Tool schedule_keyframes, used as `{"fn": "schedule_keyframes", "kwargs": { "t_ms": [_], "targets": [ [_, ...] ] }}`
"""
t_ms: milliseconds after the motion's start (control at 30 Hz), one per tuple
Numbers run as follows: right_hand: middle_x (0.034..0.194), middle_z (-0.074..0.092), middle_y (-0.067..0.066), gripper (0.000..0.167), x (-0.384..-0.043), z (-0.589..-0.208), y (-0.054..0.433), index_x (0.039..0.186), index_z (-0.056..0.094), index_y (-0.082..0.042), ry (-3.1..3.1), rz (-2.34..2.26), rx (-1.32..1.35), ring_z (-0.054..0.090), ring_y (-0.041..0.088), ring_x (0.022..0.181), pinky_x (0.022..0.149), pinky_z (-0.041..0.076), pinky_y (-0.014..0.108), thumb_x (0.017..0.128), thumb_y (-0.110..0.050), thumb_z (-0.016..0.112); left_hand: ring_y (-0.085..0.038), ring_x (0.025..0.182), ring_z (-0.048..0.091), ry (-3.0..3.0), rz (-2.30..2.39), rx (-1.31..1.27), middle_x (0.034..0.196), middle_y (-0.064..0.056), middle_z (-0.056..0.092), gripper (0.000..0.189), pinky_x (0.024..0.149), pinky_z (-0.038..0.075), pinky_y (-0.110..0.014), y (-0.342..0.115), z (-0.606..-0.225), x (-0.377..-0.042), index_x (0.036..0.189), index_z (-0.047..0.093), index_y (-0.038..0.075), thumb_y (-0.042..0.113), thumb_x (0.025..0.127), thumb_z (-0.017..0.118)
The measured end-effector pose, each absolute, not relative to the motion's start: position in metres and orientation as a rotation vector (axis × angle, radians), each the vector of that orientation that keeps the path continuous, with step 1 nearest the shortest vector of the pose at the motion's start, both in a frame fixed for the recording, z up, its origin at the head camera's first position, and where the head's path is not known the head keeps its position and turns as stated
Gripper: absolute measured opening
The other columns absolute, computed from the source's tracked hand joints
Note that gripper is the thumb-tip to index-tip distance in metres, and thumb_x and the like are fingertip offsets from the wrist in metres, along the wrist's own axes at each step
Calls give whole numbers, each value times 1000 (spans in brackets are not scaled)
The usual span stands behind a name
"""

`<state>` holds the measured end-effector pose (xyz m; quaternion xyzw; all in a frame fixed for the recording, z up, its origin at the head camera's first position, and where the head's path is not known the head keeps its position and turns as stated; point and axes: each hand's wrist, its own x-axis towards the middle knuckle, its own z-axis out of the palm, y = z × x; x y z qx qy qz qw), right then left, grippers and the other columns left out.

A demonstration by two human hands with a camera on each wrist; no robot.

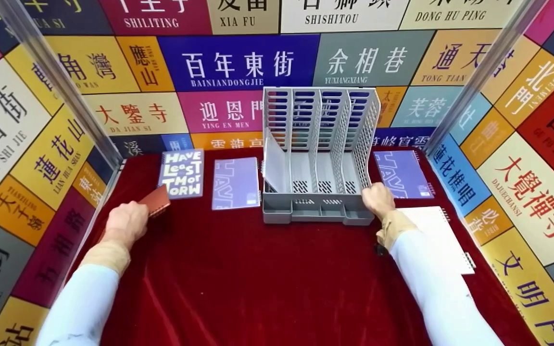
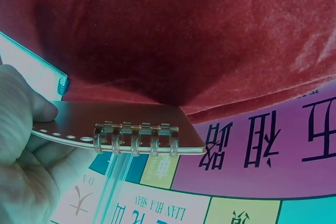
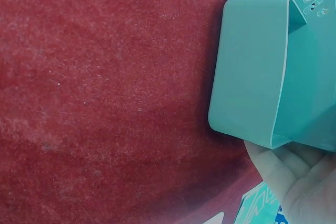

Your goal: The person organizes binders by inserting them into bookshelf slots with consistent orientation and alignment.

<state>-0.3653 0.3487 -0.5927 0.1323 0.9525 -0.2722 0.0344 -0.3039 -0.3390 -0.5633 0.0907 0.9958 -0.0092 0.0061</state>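
Observation:
My left hand [image 1: 125, 222] pinches a small ring-bound notebook [image 2: 121, 116] with a reddish-brown cover, thumb on top and fingers below. In the head view this notebook is tilted over the red cloth at the left, its corner overlapping a notebook with white lettering [image 1: 182, 175]. My right hand [image 1: 379, 201] grips the lower right front corner of a grey file organizer [image 1: 319, 202]. In the right wrist view, its fingers lie against the side of the organizer's front tray [image 3: 249, 72]. The organizer stands upright with several slots; a pale flat piece [image 1: 277, 161] leans in the leftmost one.
A purple notebook [image 1: 236, 183] lies left of the organizer, another purple notebook [image 1: 404, 174] to its right. A white spiral-bound pad [image 1: 438, 235] lies beside my right forearm. Red velvet cloth [image 1: 253, 278] covers the table, with printed panels [image 1: 238, 62] around three sides.

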Motion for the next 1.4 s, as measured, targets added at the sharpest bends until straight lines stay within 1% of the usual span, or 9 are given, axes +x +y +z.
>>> {"fn": "schedule_keyframes", "kwargs": {
  "t_ms": [167,267,433,533,867,1067,1200,1400],
  "targets": [
    [140,70,37,49,-365,-593,348,121,71,9,2922,-841,427,67,55,133,115,54,65,101,-22,40,-57,75,74,3124,-38,307,87,-37,75,9,60,61,-68,-336,-558,-304,84,75,-7,1,80,76],
    [141,70,36,49,-364,-592,348,121,71,9,2916,-845,439,66,55,135,117,53,65,100,-22,39,-58,76,74,3136,-31,318,88,-37,75,9,61,61,-69,-334,-556,-305,85,75,-7,1,80,75],
    [146,67,35,53,-364,-589,348,131,69,8,2890,-854,460,63,54,141,122,50,65,100,-22,39,-58,76,75,3158,-21,308,89,-38,75,10,60,61,-70,-327,-550,-307,86,76,-8,0,80,73],
    [148,66,34,53,-364,-589,349,134,69,7,2877,-850,464,62,53,142,122,50,65,101,-22,39,-58,76,74,3167,-17,319,88,-37,75,10,60,61,-69,-321,-544,-309,86,76,-8,0,80,72],
    [143,69,35,51,-364,-593,351,127,70,8,2878,-852,448,65,54,136,118,52,65,100,-22,40,-57,78,75,3169,-23,366,88,-36,75,10,62,62,-68,-303,-529,-316,85,75,-7,1,80,73],
    [141,70,35,49,-366,-591,349,124,72,7,2883,-844,443,66,53,135,118,52,65,100,-22,40,-57,79,74,3173,15,348,91,-37,74,16,63,62,-69,-295,-522,-318,89,75,-9,3,78,75],
    [141,69,35,49,-366,-592,349,124,71,7,2879,-848,452,66,53,135,118,53,65,100,-22,40,-57,80,75,3155,31,311,94,-38,74,21,65,62,-69,-287,-517,-320,93,76,-10,6,79,77],
    [147,66,36,52,-366,-594,350,127,70,8,2897,-839,445,63,56,140,118,52,66,98,-23,39,-59,85,75,3123,48,261,98,-40,74,29,68,63,-69,-278,-515,-324,98,74,-11,11,80,78]
  ]
}}
